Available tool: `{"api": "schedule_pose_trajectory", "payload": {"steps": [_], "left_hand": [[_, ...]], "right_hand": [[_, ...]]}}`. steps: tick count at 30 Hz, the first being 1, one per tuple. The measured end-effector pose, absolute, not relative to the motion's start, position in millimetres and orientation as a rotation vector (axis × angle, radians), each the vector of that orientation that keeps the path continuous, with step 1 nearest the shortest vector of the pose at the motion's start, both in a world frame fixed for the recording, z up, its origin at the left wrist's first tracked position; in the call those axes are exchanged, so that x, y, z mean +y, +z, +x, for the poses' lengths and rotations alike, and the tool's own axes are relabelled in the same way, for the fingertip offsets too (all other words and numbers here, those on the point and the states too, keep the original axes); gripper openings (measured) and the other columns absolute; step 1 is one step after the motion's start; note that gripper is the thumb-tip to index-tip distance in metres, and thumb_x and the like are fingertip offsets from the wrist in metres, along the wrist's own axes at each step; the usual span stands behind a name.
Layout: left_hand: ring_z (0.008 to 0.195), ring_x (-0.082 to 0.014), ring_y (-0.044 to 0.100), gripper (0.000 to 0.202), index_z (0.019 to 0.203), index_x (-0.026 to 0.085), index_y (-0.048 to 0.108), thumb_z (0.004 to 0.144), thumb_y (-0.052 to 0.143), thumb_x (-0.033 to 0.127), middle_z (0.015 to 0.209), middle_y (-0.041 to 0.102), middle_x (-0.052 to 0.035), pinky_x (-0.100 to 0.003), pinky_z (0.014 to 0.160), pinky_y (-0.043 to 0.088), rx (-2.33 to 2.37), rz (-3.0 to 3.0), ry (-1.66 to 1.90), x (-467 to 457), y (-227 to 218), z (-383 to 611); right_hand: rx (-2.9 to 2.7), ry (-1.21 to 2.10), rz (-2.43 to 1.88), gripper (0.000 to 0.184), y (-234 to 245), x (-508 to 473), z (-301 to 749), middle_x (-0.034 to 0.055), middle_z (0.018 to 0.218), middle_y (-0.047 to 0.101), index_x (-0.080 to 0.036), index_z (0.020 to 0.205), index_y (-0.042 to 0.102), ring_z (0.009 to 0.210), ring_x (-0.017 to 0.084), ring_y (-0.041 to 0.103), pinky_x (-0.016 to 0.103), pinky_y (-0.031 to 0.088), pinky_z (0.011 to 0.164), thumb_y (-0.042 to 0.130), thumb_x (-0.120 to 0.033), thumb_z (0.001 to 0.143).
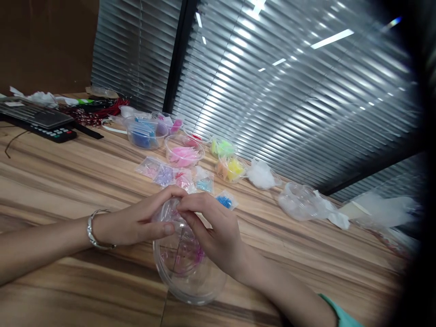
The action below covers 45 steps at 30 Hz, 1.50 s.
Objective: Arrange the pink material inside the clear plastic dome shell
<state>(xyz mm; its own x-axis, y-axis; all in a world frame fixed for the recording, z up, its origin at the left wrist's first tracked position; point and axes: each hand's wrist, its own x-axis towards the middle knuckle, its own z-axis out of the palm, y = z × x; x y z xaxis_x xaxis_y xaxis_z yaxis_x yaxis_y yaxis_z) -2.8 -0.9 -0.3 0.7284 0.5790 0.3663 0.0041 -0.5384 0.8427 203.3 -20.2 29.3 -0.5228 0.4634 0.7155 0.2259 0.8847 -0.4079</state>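
Striped wood worktop (pixel 51 181), slatted blinds (pixel 289 91) behind.
Left grip (pixel 136 222) and right grip (pixel 213 229) pinching clear bag (pixel 170 213) over clear tub (pixel 189 277); colour-filled tubs (pixel 184 152) beyond.

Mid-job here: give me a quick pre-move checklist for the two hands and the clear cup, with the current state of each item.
1. Left hand on the clear cup: ok, fingers rest on its upper side.
2. Right hand pinching at the cup's top: ok, fingertips meet there; what they pinch, cannot tell.
3. Cup supported: ok, it lies tilted on the wooden table.
4. Pink pieces inside the cup: ok, visible through the wall.
5. Small bags beyond the hands: ok, apart from them.
6. Pink-filled bowl upright: ok.
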Motion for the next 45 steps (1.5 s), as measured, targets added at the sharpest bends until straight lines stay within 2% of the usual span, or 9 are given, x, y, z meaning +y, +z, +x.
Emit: {"api": "schedule_pose_trajectory", "payload": {"steps": [4, 13, 26, 38, 45], "left_hand": [[0.118, -0.0242, 0.043, 0.052, 0.135, 0.026, 0.032, 0.092, 0.046, 0.054, 0.124, 0.045, -0.0061, -0.033, 0.099, 0.041, 0.451, 2.012, 0.770, -0.7, 0.3, -1.9], [0.114, -0.0227, 0.045, 0.051, 0.133, 0.026, 0.033, 0.092, 0.048, 0.052, 0.119, 0.046, -0.0056, -0.032, 0.097, 0.043, 0.429, 1.999, 0.778, -3.9, 1.0, -0.8], [0.112, -0.0231, 0.046, 0.050, 0.132, 0.025, 0.035, 0.092, 0.048, 0.052, 0.117, 0.047, -0.0063, -0.033, 0.095, 0.043, 0.419, 1.985, 0.772, -3.6, 1.5, 0.4], [0.107, -0.0210, 0.047, 0.047, 0.130, 0.024, 0.037, 0.093, 0.048, 0.050, 0.114, 0.047, -0.0052, -0.030, 0.093, 0.042, 0.416, 2.004, 0.778, -4.2, 3.3, 1.6], [0.111, -0.0220, 0.046, 0.048, 0.132, 0.026, 0.035, 0.092, 0.048, 0.050, 0.118, 0.047, -0.0055, -0.032, 0.095, 0.042, 0.412, 2.021, 0.789, -2.3, 2.3, 1.7]], "right_hand": [[-2.141, 0.314, -0.443, 0.030, 28.8, -20.0, 202.6, 0.0043, 0.100, 0.064, -0.020, 0.110, 0.057, 0.096, 0.014, 0.062, 0.026, 0.054, 0.084, 0.048, 0.000, 0.089], [-2.180, 0.338, -0.483, 0.028, 29.0, -22.9, 205.8, 0.0037, 0.101, 0.064, -0.017, 0.111, 0.057, 0.095, 0.010, 0.062, 0.020, 0.052, 0.083, 0.050, 0.000, 0.090], [-2.196, 0.363, -0.490, 0.024, 27.8, -22.2, 205.1, 0.0034, 0.100, 0.064, -0.019, 0.112, 0.057, 0.092, 0.010, 0.062, 0.021, 0.052, 0.082, 0.052, -0.007, 0.092], [-2.206, 0.355, -0.471, 0.022, 27.4, -22.0, 205.8, 0.0035, 0.100, 0.065, -0.019, 0.109, 0.058, 0.093, 0.011, 0.064, 0.022, 0.054, 0.084, 0.051, -0.007, 0.092], [-2.221, 0.372, -0.451, 0.023, 28.3, -21.6, 206.3, 0.0040, 0.101, 0.064, -0.018, 0.108, 0.058, 0.095, 0.010, 0.063, 0.022, 0.053, 0.085, 0.051, -0.005, 0.091]]}}
